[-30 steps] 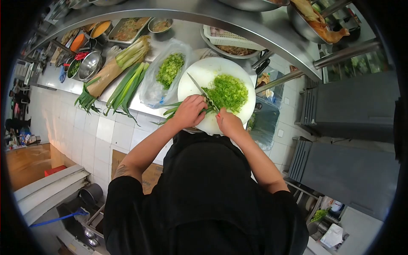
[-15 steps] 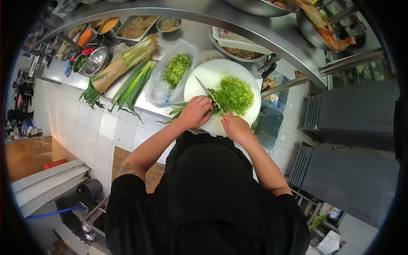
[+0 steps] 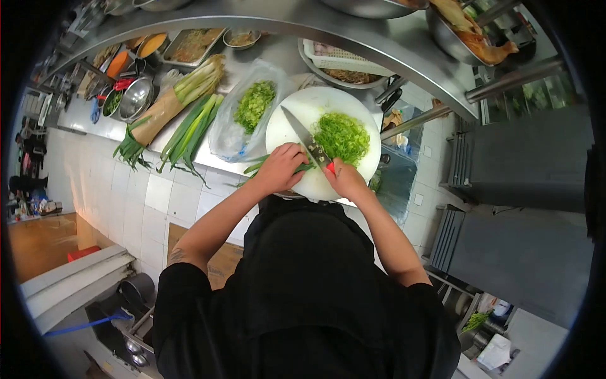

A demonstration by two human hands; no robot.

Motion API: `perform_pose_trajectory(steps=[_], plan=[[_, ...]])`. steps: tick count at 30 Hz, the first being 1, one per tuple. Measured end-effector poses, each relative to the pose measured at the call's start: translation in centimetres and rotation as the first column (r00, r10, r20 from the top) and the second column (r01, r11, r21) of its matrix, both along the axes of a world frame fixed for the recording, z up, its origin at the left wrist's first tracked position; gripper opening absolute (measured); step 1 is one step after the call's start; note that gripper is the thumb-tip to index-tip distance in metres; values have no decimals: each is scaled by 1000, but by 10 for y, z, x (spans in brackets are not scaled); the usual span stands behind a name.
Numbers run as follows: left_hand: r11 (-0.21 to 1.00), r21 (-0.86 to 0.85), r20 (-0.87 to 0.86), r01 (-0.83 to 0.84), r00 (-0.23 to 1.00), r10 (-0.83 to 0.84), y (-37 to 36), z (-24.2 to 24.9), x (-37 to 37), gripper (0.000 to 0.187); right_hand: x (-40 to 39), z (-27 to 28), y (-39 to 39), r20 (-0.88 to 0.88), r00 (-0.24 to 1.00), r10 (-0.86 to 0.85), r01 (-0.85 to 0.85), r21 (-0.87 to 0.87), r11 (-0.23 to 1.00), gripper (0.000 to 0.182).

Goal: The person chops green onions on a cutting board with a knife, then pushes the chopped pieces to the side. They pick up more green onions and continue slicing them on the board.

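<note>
My right hand is closed round the red handle of a kitchen knife. The blade points away to the upper left, its broad side showing with bits of green stuck on it. My left hand presses a bunch of green onions onto the round white cutting board, fingers curled close beside the blade. Leaf ends stick out to the left, past the board's edge. To the right of the knife lies a heap of finely sliced green onion.
Left of the board sits a clear plastic bag holding chopped greens. Further left are loose leeks and a paper-wrapped bundle. A steel shelf overhangs the counter's back, with a white basket below it.
The knife has tilted, so more of its broad side shows, and its blade has moved off the sliced heap. The whole view has shifted slightly.
</note>
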State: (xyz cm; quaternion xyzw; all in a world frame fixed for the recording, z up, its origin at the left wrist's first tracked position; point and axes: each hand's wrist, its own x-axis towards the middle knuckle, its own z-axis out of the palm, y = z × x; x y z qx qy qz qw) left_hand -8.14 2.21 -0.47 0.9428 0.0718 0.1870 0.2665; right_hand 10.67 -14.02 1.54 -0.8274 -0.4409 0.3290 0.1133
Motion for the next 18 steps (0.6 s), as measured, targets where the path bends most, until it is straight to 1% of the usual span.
perform_pose_trajectory(steps=[1, 2, 4, 6, 7, 8, 9, 11, 12, 14, 16, 18], plan=[[1000, 5, 7, 6, 1000, -6, 3, -3, 3, 27, 7, -7, -6, 72, 997, 34, -39, 80, 996, 40], [1000, 1, 16, 16, 1000, -16, 6, -8, 6, 27, 16, -12, -12, 75, 997, 30, -36, 82, 996, 40], [999, -5, 23, 33, 999, -33, 7, -13, 13, 27, 21, 3, -19, 55, 997, -59, 57, 28, 998, 39], [998, 19, 42, -52, 998, 51, 6, -16, 28, 27, 22, 11, -23, 46, 997, -60, 58, 52, 997, 39], [999, 21, 42, -46, 998, 46, 6, -18, 32, 27, 20, 16, -25, 49, 998, -34, 28, 113, 993, 38], [997, 60, 56, -50, 997, 46, 5, -22, 34, 27, 17, 18, -28, 54, 999, -9, -1, 172, 985, 36], [994, 99, 69, -54, 997, 48, 5, -23, 36, 26, 13, 14, -29, 52, 999, -13, 4, 171, 985, 36], [992, 117, 71, -52, 997, 43, 5, -24, 34, 26, 2, 1, -28, 148, 989, 11, -29, 119, 992, 32], [990, 134, 77, -53, 996, 43, 4, -23, 32, 25, -1, 2, -27, 145, 989, 5, -23, 118, 993, 32], [988, 143, 80, -50, 996, 39, 3, -21, 31, 24, -3, 9, -24, 219, 975, 26, -55, 130, 990, 29], [987, 153, 84, -50, 996, 37, 3, -17, 29, 23, -8, 32, -23, 214, 976, 37, -65, 122, 990, 28], [990, 139, 47, -23, 999, 17, 4, -13, 29, 21, -11, 44, -24, 212, 976, 52, -77, 114, 990, 27]])
